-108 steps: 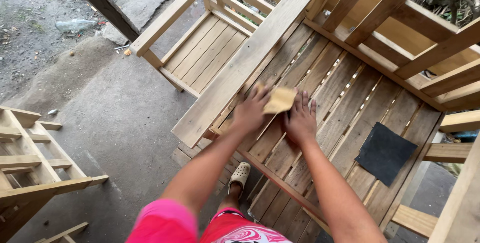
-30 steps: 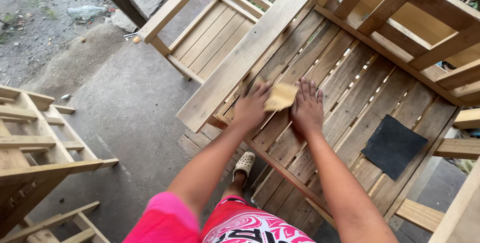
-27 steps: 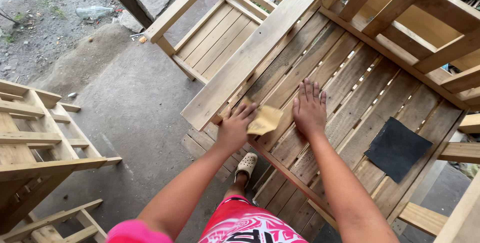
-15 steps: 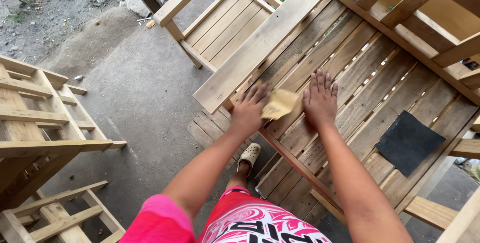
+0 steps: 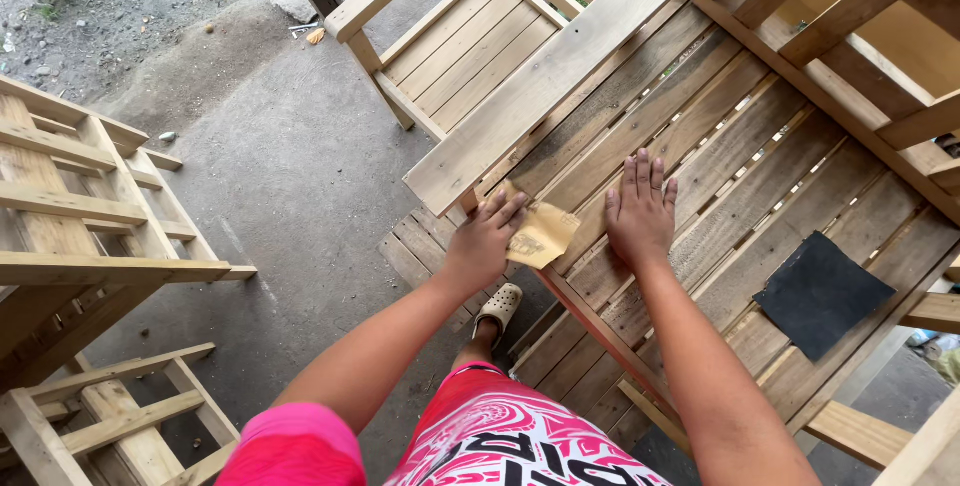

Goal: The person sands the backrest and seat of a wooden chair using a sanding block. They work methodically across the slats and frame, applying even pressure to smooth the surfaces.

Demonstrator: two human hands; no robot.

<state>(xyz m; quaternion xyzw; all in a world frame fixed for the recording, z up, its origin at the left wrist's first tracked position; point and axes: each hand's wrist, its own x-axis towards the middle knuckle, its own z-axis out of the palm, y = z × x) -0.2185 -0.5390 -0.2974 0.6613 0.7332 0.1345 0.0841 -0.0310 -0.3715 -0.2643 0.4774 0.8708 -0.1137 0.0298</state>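
Sandpaper (image 5: 543, 236) under left hand (image 5: 485, 244), right hand (image 5: 638, 216) flat on slats (image 5: 740, 176).

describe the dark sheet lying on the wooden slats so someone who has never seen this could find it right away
Start at the big slatted wooden furniture frame filling the right side of the view. Past the right hand, which lies flat on the slats, a flat black square sheet of sandpaper lies alone. The left hand presses a smaller tan sheet of sandpaper; the black one is larger, darker and untouched.

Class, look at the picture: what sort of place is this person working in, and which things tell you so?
Probably an outdoor woodworking yard. Unfinished slatted wooden furniture stands about on a concrete floor, and the left hand presses sandpaper on the slats.
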